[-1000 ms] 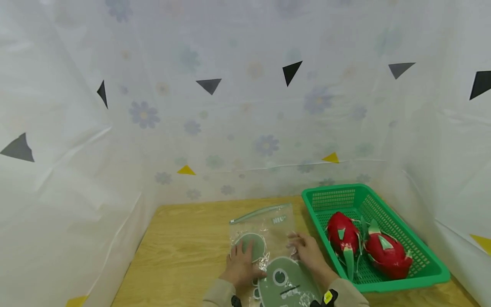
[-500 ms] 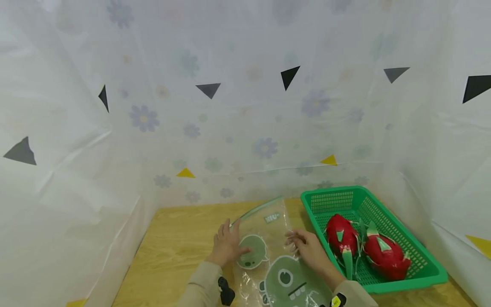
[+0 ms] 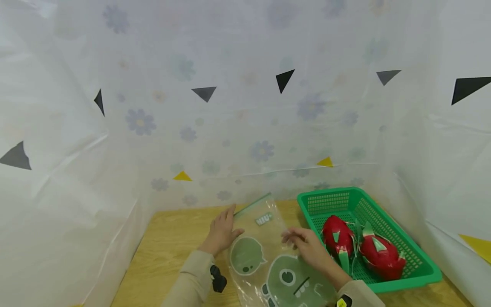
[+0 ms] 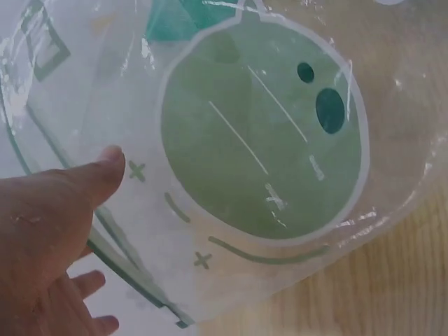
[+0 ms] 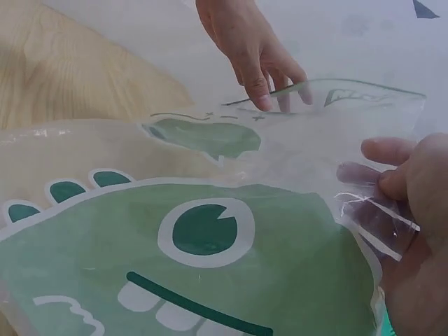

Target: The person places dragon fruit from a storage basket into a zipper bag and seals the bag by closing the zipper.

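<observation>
Head view: we pinch the zip bag (image 3: 268,251) between left hand (image 3: 221,232) and right hand (image 3: 307,247), its mouth pointing away, left of the basket (image 3: 418,260).

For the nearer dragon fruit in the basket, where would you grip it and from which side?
Grip the dragon fruit round its red middle, coming from above: it lies on its side in the open-topped basket, walls and the second fruit block its sides, and its green scales look flimsy.

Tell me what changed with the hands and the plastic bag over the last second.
Both hands slid up the clear zip bag toward its zip edge and lifted that end off the table. The left hand now holds the edge at the zip strip, and the right hand pinches the opposite side. The green basket and two dragon fruits stayed put.
</observation>
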Available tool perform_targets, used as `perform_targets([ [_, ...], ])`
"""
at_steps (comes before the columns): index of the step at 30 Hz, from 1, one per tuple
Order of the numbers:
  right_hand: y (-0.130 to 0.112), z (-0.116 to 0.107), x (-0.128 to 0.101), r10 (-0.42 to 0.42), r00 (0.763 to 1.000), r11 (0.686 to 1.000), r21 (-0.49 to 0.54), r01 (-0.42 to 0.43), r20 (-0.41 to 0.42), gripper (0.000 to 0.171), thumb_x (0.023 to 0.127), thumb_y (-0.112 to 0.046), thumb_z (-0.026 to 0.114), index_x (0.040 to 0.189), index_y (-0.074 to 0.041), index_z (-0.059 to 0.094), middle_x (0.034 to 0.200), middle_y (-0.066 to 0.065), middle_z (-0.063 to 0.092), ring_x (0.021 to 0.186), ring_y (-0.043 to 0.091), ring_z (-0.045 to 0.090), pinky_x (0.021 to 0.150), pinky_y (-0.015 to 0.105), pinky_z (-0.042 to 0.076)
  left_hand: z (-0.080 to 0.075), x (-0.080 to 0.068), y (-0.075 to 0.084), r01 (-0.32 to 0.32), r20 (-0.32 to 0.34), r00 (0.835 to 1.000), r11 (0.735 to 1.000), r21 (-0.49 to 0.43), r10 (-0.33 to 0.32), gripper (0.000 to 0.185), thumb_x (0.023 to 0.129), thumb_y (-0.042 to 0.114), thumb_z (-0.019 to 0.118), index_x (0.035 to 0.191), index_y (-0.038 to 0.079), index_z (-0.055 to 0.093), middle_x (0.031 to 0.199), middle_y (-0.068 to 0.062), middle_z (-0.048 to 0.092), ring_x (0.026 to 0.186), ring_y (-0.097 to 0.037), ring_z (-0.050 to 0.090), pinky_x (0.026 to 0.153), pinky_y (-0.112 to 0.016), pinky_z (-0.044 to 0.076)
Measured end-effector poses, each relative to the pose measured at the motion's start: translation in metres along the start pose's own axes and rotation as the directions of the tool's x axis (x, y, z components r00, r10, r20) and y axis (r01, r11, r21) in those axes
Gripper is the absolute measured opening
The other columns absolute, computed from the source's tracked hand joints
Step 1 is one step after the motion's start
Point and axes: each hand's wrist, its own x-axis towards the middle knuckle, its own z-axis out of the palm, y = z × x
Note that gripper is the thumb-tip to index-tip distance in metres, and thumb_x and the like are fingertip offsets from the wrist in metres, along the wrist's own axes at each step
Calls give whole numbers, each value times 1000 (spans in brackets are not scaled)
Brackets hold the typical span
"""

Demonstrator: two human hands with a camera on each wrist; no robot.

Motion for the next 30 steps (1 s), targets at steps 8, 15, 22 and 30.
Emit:
perform_targets([
  [8, -9, -8, 1, -29, 1000, 1000, -12, 29, 8, 24, 105, -11, 48, 111, -2, 69, 102, 16, 73, 88, 11, 68, 73, 26, 56, -24, 9, -5, -87, 57, 994, 994, -69, 91, 64, 98, 22, 62, 151, 0, 32, 146, -24, 48, 126, -39, 56, 102, -52, 48],
  [15, -9, -11, 4, -61, 997, 998, -36, 60, -45, 22, 104, -10, 49, 111, -4, 69, 101, 14, 74, 87, 11, 68, 71, 26, 57, -50, 13, -6, -190, 44, 980, 979, -71, 194, 27, 99, 15, 60, 122, 1, 56, 107, -15, 59, 91, -23, 64, 77, -39, 55],
  [22, -24, -14, 5, -10, 993, 999, -38, 5, -121, 17, 103, -8, 52, 112, -5, 66, 97, 11, 70, 82, 19, 65, 70, 27, 57, -82, 11, 0, -281, 53, 958, 959, -40, 283, 10, 98, 14, 60, 103, 5, 58, 94, -8, 57, 80, -15, 51, 68, -33, 47],
  [30, -21, -13, 5, -55, 963, 986, -167, 11, -263, 17, 101, -7, 55, 116, -7, 63, 99, 7, 69, 88, 17, 65, 73, 25, 56, -105, 11, 3, -283, 65, 957, 959, -12, 283, 10, 99, 18, 61, 99, 9, 58, 86, -3, 55, 71, -11, 45, 62, -27, 39],
])
